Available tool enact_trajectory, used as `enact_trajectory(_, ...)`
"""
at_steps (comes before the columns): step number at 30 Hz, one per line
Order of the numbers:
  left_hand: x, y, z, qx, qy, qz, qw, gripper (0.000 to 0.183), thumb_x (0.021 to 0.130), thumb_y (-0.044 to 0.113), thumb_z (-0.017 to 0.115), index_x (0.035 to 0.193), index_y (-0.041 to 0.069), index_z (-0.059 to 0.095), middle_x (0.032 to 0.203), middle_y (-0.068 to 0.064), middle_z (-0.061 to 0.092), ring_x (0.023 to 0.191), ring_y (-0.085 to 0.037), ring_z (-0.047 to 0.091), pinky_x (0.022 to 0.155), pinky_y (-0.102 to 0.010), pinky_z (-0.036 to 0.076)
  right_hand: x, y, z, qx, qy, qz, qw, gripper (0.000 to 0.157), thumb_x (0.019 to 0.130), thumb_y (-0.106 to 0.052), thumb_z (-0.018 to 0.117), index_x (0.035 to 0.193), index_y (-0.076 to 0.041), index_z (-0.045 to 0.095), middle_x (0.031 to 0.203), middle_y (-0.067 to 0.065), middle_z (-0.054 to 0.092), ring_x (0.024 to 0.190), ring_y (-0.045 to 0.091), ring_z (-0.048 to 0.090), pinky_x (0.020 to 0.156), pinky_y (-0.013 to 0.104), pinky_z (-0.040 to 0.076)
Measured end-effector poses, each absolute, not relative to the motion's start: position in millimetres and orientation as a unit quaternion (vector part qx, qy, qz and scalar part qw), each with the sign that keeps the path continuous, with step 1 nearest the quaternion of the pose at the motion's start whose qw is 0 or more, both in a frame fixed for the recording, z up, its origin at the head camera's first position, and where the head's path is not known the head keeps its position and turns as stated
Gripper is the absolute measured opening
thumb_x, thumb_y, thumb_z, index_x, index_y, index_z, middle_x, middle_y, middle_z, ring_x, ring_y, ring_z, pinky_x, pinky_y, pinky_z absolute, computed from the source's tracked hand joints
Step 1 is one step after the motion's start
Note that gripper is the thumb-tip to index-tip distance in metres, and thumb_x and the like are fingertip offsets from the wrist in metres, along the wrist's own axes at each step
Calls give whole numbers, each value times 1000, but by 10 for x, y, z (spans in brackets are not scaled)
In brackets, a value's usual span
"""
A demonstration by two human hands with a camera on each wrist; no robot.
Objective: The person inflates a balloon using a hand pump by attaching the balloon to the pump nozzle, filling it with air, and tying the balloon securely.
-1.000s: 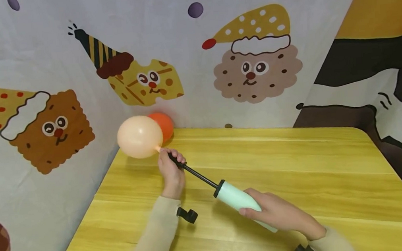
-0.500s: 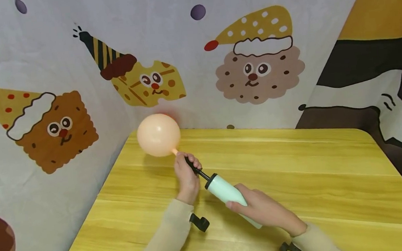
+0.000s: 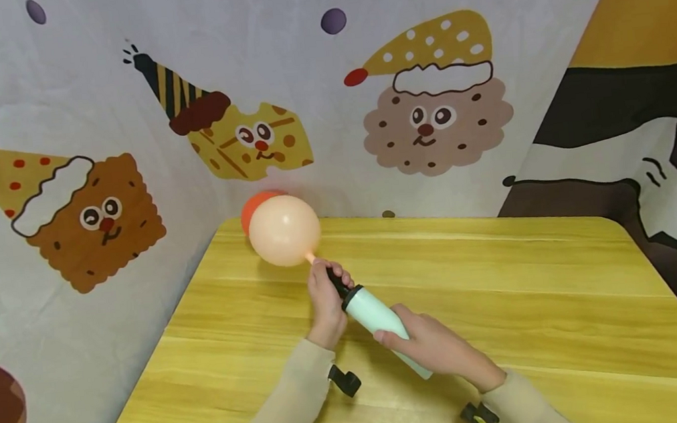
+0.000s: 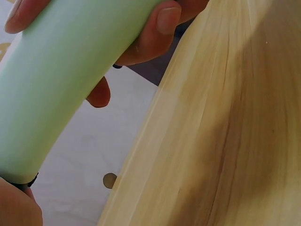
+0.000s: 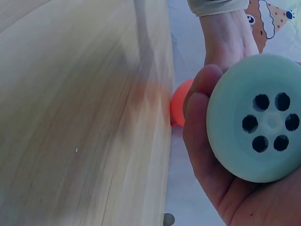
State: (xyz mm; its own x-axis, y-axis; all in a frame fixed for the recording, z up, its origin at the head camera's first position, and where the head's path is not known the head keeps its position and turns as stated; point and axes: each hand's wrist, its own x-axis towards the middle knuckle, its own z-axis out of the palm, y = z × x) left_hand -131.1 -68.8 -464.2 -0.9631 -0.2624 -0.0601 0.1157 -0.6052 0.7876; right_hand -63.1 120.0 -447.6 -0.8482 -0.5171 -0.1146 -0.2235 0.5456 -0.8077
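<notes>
My left hand (image 3: pixel 325 303) grips the black nozzle end of a mint-green hand balloon pump (image 3: pixel 376 312), right at the neck of a peach balloon (image 3: pixel 285 233). The balloon is round and inflated, sticking out beyond that hand to the upper left. Around the green barrel, my right hand (image 3: pixel 433 345) has its fingers and thumb wrapped. The barrel's black collar sits close against the left hand, with the rod between hidden. In the right wrist view, the pump's round base (image 5: pixel 271 162) with several dark holes faces the camera.
An orange-red balloon (image 3: pixel 250 212) lies at the table's far left corner, partly behind the peach one. The wooden table (image 3: pixel 531 275) meets a cloth backdrop (image 3: pixel 323 105) printed with cartoon biscuits in party hats. Black mounts (image 3: pixel 344 380) sit at both wrists.
Both hands have come together, and the black rod has slid into the green barrel. The peach balloon has shifted right with the left hand, showing the orange-red balloon on its left side.
</notes>
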Motion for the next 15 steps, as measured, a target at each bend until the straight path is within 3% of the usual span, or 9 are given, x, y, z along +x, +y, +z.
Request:
enact_trajectory(10,-1358,-743,-4619,71,-450,-885,94,26,113,20,35,92,10,47,79,0,54,68,-13,54,64,-24,51,-596,1215,-4493,-210,856,-442,169,55,106,-46,57,134,1,52,85,3,65,64,14,63,49,33,54)
enact_trajectory(15,-1382,-747,-4615,94,-443,-885,106,28,113,20,35,91,9,49,79,0,56,68,-12,55,62,-23,50,-567,1242,-4482,-201,861,-436,167,54,105,-48,57,134,-2,53,86,2,66,65,14,64,50,33,54)
